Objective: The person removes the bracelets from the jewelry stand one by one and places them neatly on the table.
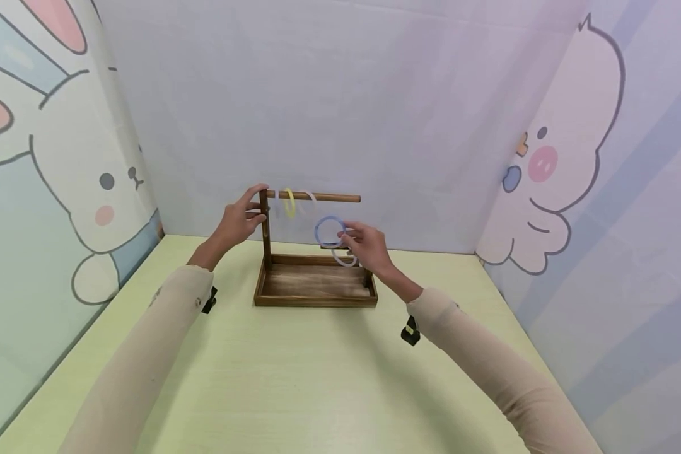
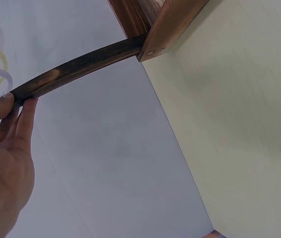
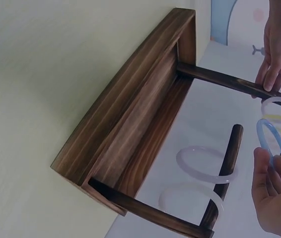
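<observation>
A dark wooden bangle stand has a tray base, a tall left post with an upper bar and a shorter right post with a lower bar. My left hand grips the tall post near its top, thumb on one side and fingers on the other. Between thumb and fingertips, my right hand pinches a blue bangle, held in front of the bars. On the upper bar hang a yellow bangle, a whitish bangle and a pale lavender bangle nearest the post.
In the right wrist view, a lavender bangle and a clear whitish bangle hang on the lower bar. The stand's tray rests on a pale yellow-green table. A plain wall rises close behind.
</observation>
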Available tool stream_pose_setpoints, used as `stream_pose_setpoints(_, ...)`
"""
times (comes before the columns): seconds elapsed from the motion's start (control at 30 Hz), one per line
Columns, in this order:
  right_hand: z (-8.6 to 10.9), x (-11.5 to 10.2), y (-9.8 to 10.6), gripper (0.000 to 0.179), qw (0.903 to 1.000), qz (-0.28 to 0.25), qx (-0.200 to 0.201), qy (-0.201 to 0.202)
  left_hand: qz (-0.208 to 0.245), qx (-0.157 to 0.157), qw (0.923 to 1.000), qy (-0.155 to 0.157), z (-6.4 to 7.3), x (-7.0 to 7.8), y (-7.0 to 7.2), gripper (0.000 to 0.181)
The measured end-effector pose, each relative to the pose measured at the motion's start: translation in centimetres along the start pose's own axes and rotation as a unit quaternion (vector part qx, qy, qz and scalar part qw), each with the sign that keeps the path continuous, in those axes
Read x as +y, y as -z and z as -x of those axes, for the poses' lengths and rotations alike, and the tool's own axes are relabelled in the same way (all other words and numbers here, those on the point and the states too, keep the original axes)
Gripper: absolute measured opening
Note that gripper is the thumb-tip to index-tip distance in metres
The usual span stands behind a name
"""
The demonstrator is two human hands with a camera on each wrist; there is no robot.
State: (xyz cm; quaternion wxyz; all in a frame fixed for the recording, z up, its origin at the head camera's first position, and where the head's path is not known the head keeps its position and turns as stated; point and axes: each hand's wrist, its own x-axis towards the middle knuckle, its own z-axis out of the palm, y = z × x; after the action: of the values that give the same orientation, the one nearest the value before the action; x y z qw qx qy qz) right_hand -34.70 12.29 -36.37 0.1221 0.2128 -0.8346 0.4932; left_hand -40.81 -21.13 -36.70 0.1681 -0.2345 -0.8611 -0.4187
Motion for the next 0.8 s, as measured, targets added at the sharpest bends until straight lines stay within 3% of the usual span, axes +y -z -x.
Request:
stream_pose_setpoints(0.27, 0.8, -0.3, -2.3, 0.038, 0.9992, -0.007, -0.039, 0.004, 0.002, -0.001, 1.0000, -0.002, 0.0, -0.1, 0.1, 0.078)
stream_pose_setpoints(0.8, 2.4, -0.6, -6.6, 0.036, 0.9968, -0.010, -0.079, 0.007, 0.010, 0.004, 0.9999, -0.007, 0.1, -0.3, 0.2, 0.077)
